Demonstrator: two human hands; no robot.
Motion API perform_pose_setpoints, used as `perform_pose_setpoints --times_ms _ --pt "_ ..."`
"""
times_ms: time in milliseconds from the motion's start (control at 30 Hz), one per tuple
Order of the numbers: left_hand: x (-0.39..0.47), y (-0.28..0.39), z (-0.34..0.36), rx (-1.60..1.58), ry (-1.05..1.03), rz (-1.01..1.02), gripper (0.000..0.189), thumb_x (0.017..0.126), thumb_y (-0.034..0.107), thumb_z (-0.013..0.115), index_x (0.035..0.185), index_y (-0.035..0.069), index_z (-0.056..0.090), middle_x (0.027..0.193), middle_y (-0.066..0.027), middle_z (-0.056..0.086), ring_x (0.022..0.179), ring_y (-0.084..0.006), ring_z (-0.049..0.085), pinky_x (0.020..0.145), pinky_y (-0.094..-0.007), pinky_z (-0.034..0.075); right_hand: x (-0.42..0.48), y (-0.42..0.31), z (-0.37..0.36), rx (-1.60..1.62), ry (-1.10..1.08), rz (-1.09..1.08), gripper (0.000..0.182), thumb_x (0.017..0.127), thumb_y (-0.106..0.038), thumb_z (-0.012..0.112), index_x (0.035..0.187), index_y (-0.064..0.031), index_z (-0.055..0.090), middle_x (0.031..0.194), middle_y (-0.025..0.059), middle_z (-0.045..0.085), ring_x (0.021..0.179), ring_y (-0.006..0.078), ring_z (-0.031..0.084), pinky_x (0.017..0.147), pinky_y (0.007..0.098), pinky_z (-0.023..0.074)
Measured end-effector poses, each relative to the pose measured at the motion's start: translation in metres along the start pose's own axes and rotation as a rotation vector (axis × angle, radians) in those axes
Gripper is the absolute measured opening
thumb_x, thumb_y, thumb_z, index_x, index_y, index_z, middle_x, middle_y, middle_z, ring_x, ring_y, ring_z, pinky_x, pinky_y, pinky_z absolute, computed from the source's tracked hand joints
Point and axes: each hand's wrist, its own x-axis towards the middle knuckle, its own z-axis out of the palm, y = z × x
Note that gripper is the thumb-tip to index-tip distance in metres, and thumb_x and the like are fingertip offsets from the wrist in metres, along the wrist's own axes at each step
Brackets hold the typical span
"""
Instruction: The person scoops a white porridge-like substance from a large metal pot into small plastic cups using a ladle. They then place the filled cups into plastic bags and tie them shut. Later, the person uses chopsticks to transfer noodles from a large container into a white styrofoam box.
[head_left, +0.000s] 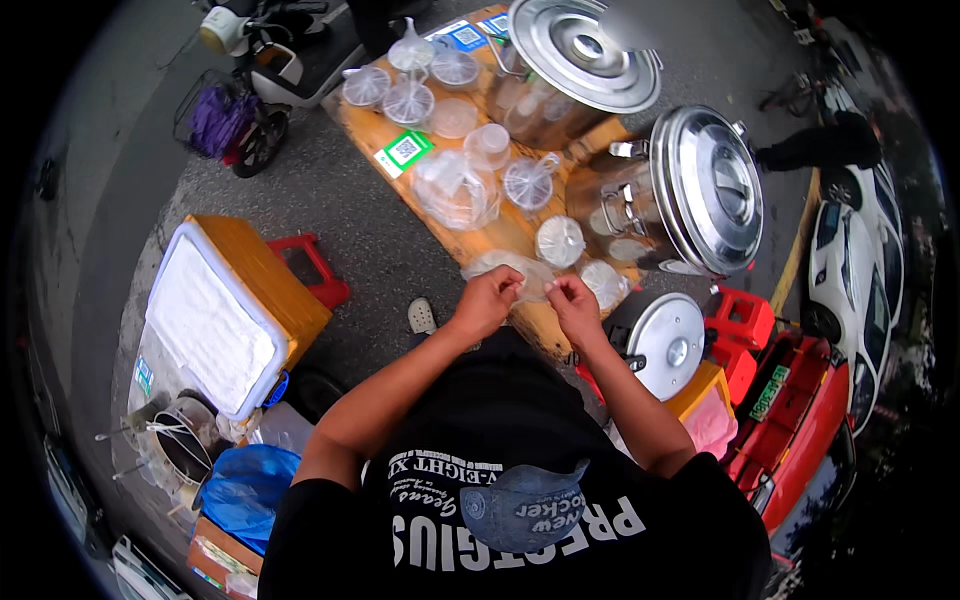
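Observation:
Over the near edge of a wooden tabletop (544, 322), both hands pinch a thin clear plastic bag (532, 279). The fingertips of my left hand (484, 300) grip its left side. My right hand (576, 306) pinches it a short way to the right. Just beyond my right hand stands a white-topped cup in a tied bag (560, 241). A second bagged cup (602, 283) sits right beside that hand. Farther up the table lie a bunch of clear plastic bags (455, 191) and a tied bagged cup (529, 182). Whether the held bag contains anything is unclear.
Two large lidded steel pots (709, 191) (585, 67) stand along the table's right. Several bagged cups (409, 99) and a printed code card (405, 152) are farther off. At left sits a lidded yellow box (217, 322); a steel pot (666, 345) and red stools (739, 315) are at right.

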Motion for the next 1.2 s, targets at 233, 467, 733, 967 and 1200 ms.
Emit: perform_pose_setpoints --times_ms 233,467,733,967,1200 --pt "-0.01 0.028 -0.007 0.053 -0.083 -0.133 0.03 0.089 -0.004 0.064 0.119 -0.001 0.062 0.1 -0.0079 0.07 0.092 -0.012 0.066 0.08 -0.0283 0.055 -0.018 -0.035 0.036 -0.13 -0.129 -0.206 0.015 0.095 -0.016 0.07 0.098 -0.0014 0.067 0.099 0.0068 0.062 0.087 0.0143 0.062 0.074 0.0304 0.0517" --pt "0.003 0.019 -0.012 0.233 0.036 0.002 0.02 0.088 -0.004 0.067 0.107 -0.001 0.067 0.09 -0.0064 0.07 0.08 -0.0098 0.065 0.072 -0.0269 0.055 -0.021 -0.056 0.038 -0.326 -0.063 -0.392 0.021 0.095 -0.003 0.06 0.114 -0.0031 0.069 0.113 0.0116 0.059 0.096 0.0283 0.063 0.08 0.0346 0.0528" --pt "0.008 0.025 -0.013 0.215 0.114 0.052 0.015 0.087 -0.002 0.069 0.103 0.0 0.067 0.085 -0.01 0.069 0.075 -0.0146 0.065 0.068 -0.0301 0.054 0.025 0.007 0.056 -0.131 -0.277 -0.378 0.027 0.098 0.0 0.055 0.123 -0.0005 0.065 0.127 0.011 0.064 0.106 0.0214 0.067 0.083 0.0315 0.0545" --pt "0.004 0.043 -0.019 0.476 -0.144 0.255 0.014 0.087 0.004 0.067 0.101 0.002 0.067 0.096 -0.0171 0.068 0.091 -0.0384 0.066 0.081 -0.0424 0.054 0.046 0.031 0.062 0.145 -0.151 -0.155 0.02 0.097 -0.003 0.059 0.114 -0.0022 0.069 0.095 0.0059 0.071 0.087 0.0178 0.069 0.076 0.0292 0.0532" --pt "0.047 0.056 -0.034 0.569 -0.332 0.245 0.013 0.083 0.002 0.067 0.095 0.004 0.07 0.093 -0.0172 0.07 0.09 -0.0369 0.068 0.079 -0.0428 0.054 0.082 0.012 0.028 -0.456 -0.733 -0.324 0.019 0.09 -0.011 0.064 0.106 -0.007 0.073 0.09 0.0089 0.068 0.086 0.0185 0.065 0.079 0.033 0.0507"
